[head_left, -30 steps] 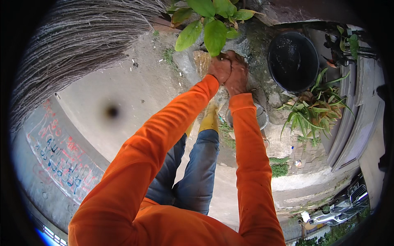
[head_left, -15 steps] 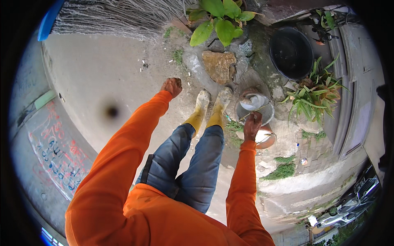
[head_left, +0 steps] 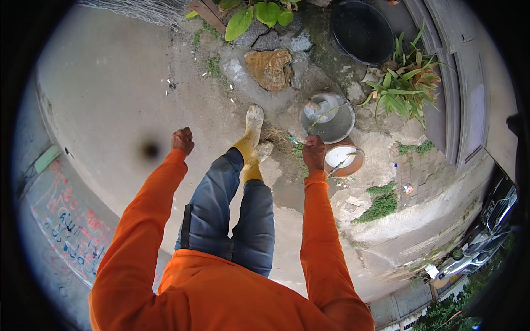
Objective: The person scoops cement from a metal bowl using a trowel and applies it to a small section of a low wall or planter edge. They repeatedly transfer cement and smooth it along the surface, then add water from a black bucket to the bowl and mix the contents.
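My left hand (head_left: 183,140) is a loose fist over the bare concrete, with nothing showing in it. The fingers of my right hand (head_left: 314,153) are closed on a thin yellowish strip (head_left: 329,115). This strip slants from the fingers across the mouth of a grey bucket (head_left: 343,128); whether it is a stick or the bucket's handle I cannot tell. Pale grey material sits in the bucket. Against it stands an orange-brown bucket (head_left: 356,164) with a white inside and a thin tool-like piece across it, partly hidden by my hand.
A brown rock (head_left: 269,69) lies ahead of my yellow boots (head_left: 249,134). A black tub (head_left: 361,32) and a spiky plant (head_left: 404,84) stand at the far right. Weeds (head_left: 380,207) grow from the paving. A written-on wall (head_left: 66,226) is at left, a parked vehicle (head_left: 480,243) at right.
The view has shifted, and the grey strands and leafy plant at the top now show less. My boots are staggered instead of side by side. My right hand sits farther back from the grey bucket.
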Demonstrator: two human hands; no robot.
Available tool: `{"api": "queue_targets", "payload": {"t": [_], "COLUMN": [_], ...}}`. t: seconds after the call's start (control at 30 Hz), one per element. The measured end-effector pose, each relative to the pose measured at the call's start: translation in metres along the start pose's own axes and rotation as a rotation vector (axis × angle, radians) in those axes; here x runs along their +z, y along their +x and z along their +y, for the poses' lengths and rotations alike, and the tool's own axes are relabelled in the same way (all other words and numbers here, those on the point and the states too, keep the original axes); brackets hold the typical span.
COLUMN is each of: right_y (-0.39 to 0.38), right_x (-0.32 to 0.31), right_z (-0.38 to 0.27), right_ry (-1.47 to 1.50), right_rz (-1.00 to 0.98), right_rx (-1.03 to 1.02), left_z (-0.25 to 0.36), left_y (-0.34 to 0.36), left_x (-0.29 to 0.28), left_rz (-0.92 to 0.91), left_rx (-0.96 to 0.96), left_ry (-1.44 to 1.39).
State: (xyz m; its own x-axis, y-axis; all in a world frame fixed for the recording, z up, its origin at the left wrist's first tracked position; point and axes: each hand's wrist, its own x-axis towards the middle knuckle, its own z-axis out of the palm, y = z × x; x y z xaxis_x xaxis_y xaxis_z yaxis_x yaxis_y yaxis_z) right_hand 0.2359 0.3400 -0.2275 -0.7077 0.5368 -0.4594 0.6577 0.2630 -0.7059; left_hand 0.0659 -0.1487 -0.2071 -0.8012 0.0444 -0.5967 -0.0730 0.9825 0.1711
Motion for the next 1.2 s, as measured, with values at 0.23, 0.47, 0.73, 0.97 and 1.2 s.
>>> {"api": "queue_targets", "payload": {"t": [0.23,0.47,0.73,0.97,1.2], "right_y": [-0.031,0.036,0.124,0.034,0.010], "right_x": [0.051,0.055,0.079,0.113,0.210], "right_z": [0.056,0.071,0.038,-0.176,-0.321], "right_ry": [-0.054,0.494,-0.270,0.523,0.769], "right_rz": [0.069,0.304,0.163,0.192,-0.225], "right_rx": [0.245,0.316,0.334,0.406,0.600], "left_z": [0.018,0.057,-0.033,-0.213,-0.308], "left_y": [0.032,0.083,0.085,0.059,0.039], "left_x": [0.009,0.013,-0.012,-0.048,-0.057], "left_rz": [-0.016,-0.330,-0.151,-0.121,0.065], "left_rx": [0.021,0.116,0.231,-0.267,-0.329], "left_ry": [-0.192,-0.687,-0.542,-0.428,-0.658]}}
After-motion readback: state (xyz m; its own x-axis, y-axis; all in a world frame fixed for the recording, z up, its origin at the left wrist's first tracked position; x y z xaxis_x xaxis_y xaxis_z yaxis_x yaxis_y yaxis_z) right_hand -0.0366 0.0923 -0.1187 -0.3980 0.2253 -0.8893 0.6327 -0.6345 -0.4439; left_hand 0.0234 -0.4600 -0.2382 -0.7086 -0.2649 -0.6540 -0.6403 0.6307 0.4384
